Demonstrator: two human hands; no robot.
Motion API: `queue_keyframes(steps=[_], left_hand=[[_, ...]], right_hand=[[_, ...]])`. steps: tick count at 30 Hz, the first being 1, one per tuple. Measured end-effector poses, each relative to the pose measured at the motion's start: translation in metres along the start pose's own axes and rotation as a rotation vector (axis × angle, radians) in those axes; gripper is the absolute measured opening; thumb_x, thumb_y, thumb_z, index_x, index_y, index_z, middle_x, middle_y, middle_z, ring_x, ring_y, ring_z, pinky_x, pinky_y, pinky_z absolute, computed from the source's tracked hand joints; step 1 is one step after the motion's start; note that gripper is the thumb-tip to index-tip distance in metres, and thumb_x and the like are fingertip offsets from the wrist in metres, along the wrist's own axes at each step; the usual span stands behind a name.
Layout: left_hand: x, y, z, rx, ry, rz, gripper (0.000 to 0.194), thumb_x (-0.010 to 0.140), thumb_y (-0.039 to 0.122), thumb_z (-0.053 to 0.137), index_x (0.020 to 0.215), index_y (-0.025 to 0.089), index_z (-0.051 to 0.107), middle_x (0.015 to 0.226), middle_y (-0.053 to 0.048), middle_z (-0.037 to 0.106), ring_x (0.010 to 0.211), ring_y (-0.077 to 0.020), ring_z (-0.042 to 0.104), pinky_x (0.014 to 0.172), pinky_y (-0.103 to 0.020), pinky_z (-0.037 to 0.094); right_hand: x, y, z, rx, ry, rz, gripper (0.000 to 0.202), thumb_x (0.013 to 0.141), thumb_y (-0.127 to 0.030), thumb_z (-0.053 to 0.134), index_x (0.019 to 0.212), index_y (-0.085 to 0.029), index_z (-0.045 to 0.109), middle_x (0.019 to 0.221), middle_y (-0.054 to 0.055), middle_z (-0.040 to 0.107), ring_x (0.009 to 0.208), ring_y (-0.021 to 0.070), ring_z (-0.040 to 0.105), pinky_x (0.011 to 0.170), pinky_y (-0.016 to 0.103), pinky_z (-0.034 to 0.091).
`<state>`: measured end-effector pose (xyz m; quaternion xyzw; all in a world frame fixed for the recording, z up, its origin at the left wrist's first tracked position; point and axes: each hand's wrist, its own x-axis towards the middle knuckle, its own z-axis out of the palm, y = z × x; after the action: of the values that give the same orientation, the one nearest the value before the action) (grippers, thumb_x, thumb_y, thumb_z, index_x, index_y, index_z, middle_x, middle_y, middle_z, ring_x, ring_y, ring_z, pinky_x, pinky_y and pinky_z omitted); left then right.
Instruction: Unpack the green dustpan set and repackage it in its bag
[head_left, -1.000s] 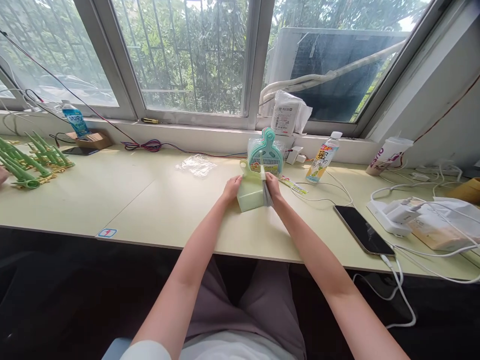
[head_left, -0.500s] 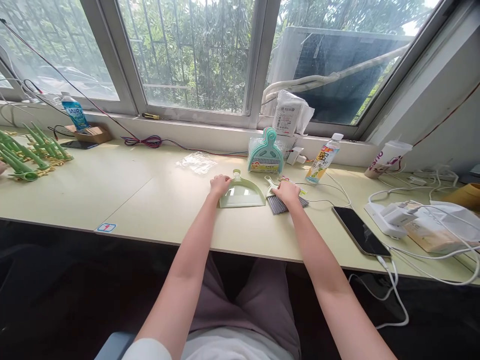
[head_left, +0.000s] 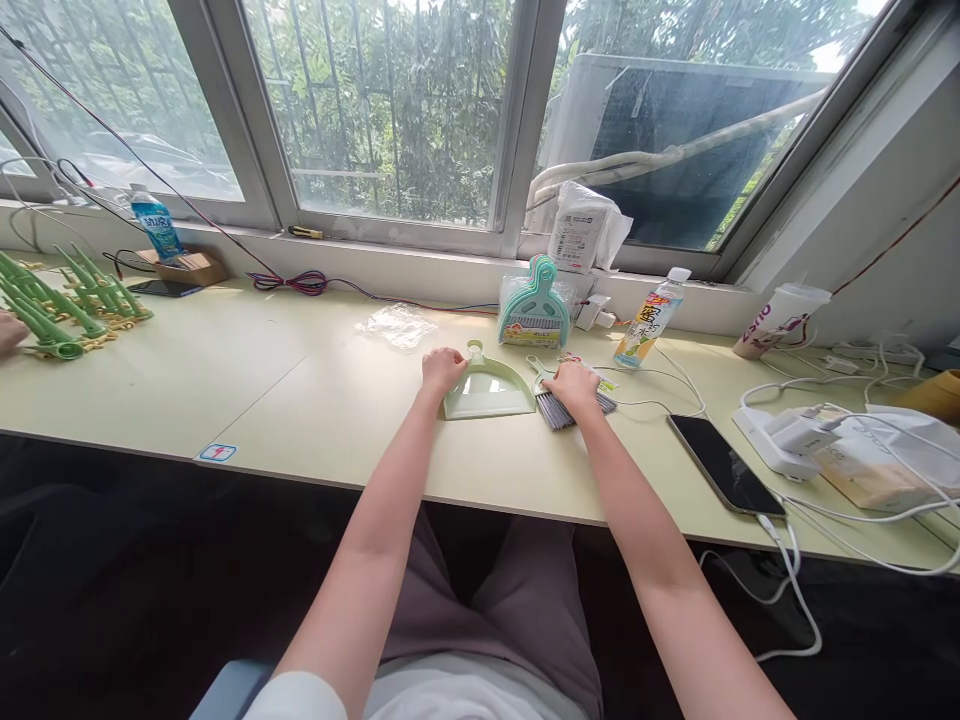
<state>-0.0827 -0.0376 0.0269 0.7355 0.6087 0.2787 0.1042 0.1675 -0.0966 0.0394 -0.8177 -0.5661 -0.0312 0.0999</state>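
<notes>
A pale green dustpan (head_left: 491, 400) lies flat on the table in front of me, its looped handle pointing toward the window. My left hand (head_left: 442, 372) is closed at the dustpan's left rim, with the fingertips partly hidden. Just right of the pan is a small hand brush (head_left: 555, 412) with grey bristles and a pale green handle that points back and to the left. My right hand (head_left: 574, 385) grips the brush from above and covers its middle. Behind both stands a packaged set of teal dustpans and brushes (head_left: 535, 305).
A phone (head_left: 726, 465) with a charging cable, a power strip (head_left: 776, 445) and a drink bottle (head_left: 651, 318) are on the right. Crumpled clear plastic (head_left: 397, 325) lies behind my left hand. At far left, another person's hand (head_left: 10, 332) is beside green stalk-like pieces (head_left: 52, 310).
The view has shifted slightly. Both my hands keep their hold on the dustpan and brush, which have barely moved. At far left, the other person's hand shows a little more.
</notes>
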Motion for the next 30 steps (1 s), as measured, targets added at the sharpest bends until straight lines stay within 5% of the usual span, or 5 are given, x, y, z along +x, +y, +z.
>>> queue_keyframes(steps=[15,23,28,30], left_hand=[[-0.003,0.006,-0.006,0.052,-0.024,-0.081,0.015,0.082,0.029,0.052,0.075,0.020,0.062,0.085,-0.006,0.070,0.081,-0.0190,0.064,0.069,-0.028,0.043],[-0.022,0.035,0.017,-0.003,-0.188,0.327,0.033,0.091,0.040,0.043,0.073,0.020,0.062,0.079,-0.006,0.066,0.080,-0.0198,0.061,0.072,-0.029,0.044],[-0.027,0.049,0.021,-0.015,-0.271,0.448,0.029,0.089,0.021,0.037,0.078,0.020,0.064,0.085,-0.004,0.067,0.083,-0.0178,0.060,0.076,-0.028,0.044],[-0.026,0.047,0.017,0.000,-0.212,0.459,0.024,0.086,0.020,0.042,0.084,0.021,0.065,0.090,-0.004,0.067,0.084,-0.0179,0.060,0.075,-0.028,0.045]], right_hand=[[0.001,0.000,-0.009,0.385,0.205,-0.011,0.024,0.077,-0.044,0.060,0.088,-0.024,0.067,0.101,0.005,0.069,0.093,0.0227,0.063,0.076,0.031,0.043],[-0.014,-0.022,-0.002,0.256,0.063,-0.373,0.021,0.078,-0.043,0.063,0.081,-0.023,0.068,0.098,0.004,0.071,0.097,0.0225,0.061,0.086,0.034,0.038],[-0.012,-0.021,0.004,0.256,0.047,-0.375,0.021,0.078,-0.042,0.063,0.082,-0.023,0.068,0.100,0.004,0.070,0.097,0.0227,0.061,0.086,0.035,0.038],[-0.009,-0.019,0.006,0.270,0.045,-0.376,0.021,0.078,-0.043,0.064,0.082,-0.023,0.069,0.103,0.004,0.069,0.100,0.0230,0.060,0.086,0.034,0.039]])
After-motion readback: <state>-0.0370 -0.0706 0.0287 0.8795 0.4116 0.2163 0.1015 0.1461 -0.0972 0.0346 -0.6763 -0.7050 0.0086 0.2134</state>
